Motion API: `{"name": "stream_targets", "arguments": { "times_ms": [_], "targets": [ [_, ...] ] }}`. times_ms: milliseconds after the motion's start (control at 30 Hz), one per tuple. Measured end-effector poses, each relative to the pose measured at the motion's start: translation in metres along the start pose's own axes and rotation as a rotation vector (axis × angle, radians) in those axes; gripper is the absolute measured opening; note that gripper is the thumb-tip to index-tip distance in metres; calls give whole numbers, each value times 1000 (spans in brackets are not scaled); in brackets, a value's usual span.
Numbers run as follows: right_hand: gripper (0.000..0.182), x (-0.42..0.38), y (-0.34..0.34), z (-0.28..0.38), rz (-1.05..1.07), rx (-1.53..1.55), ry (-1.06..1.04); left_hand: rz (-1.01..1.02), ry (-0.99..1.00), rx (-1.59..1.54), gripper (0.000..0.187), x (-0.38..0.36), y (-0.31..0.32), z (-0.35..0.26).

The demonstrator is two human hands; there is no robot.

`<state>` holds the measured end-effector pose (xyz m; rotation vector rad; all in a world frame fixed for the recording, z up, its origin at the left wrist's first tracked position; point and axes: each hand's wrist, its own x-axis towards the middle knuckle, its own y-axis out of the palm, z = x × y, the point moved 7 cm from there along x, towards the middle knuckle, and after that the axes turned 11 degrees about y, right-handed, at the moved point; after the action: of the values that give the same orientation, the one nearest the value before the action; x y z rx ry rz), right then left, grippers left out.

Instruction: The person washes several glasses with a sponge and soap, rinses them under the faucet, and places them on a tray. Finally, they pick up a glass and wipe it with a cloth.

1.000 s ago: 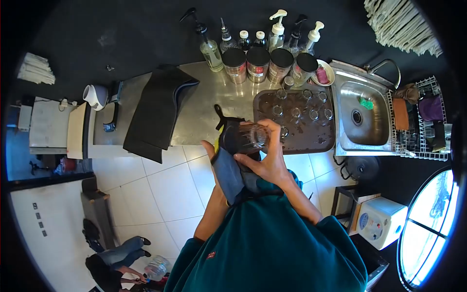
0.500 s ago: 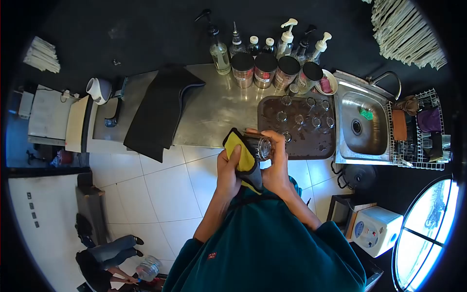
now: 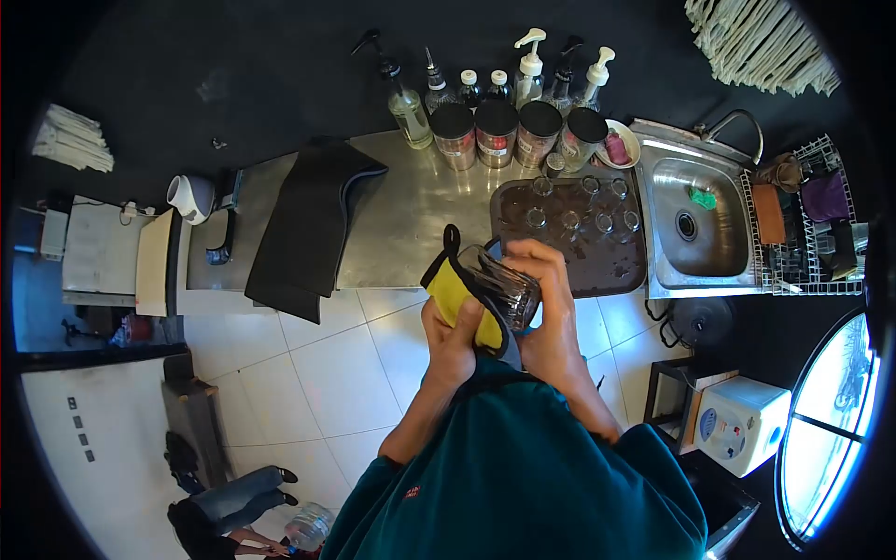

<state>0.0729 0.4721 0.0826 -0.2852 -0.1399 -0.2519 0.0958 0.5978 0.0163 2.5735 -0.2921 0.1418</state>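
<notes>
My left hand [image 3: 452, 343] is closed on a yellow cloth [image 3: 453, 291] with a dark edge and a grey-blue underside. The cloth wraps against one end of a clear drinking glass [image 3: 511, 289]. Around the other side of the glass my right hand [image 3: 553, 313] is curled, its fingers over the top and thumb side below. Both hands are held up in front of my body, by the counter's front edge. Just beyond them, a dark brown tray [image 3: 611, 277] carries several small clear glasses [image 3: 571, 221].
A steel counter [image 3: 392, 252] holds a folded black mat [image 3: 299, 233], lidded jars [image 3: 497, 135] and pump bottles [image 3: 530, 70]. Rightward are a sink [image 3: 686, 191] and a wire dish rack [image 3: 840, 238]. Another person [image 3: 219, 518] bends beside a large clear bottle [image 3: 308, 525] at lower left.
The glass has turned in my hands, its side now facing me more. My right-hand fingers have shifted over it, and the cloth has opened out. The whole view has moved slightly.
</notes>
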Motion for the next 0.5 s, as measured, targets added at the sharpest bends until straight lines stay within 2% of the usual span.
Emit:
{"name": "stream_targets", "arguments": {
  "times_ms": [100, 167, 267, 300, 333, 400, 500],
  "targets": [
    [61, -3, -2, -4, 6, -71, 75, -82, 61, 121, 29, 3, -7, -1],
    [74, -3, 1, -9, 214, 16, 139, -61, 78, 190, 29, 3, -6, -4],
    [81, -3, 0, -8, 285, 90, 123, -80, 132, 250, 32, 5, -3, -8],
    [84, -3, -2, -9, 390, 149, 126, -91, 141, 212, 32, 7, -8, -10],
    [84, -3, -2, -10, 387, 150, 124, -104, 152, 175, 33, 8, -11, -13],
    [81, -4, 4, -11, 500, 551, 197, -109, 178, 221, 37, 9, -12, -19],
    [70, -6, 15, -14, 408, 603, 270, -18, 205, 279, 40, 8, -17, -20]
  ]
}}
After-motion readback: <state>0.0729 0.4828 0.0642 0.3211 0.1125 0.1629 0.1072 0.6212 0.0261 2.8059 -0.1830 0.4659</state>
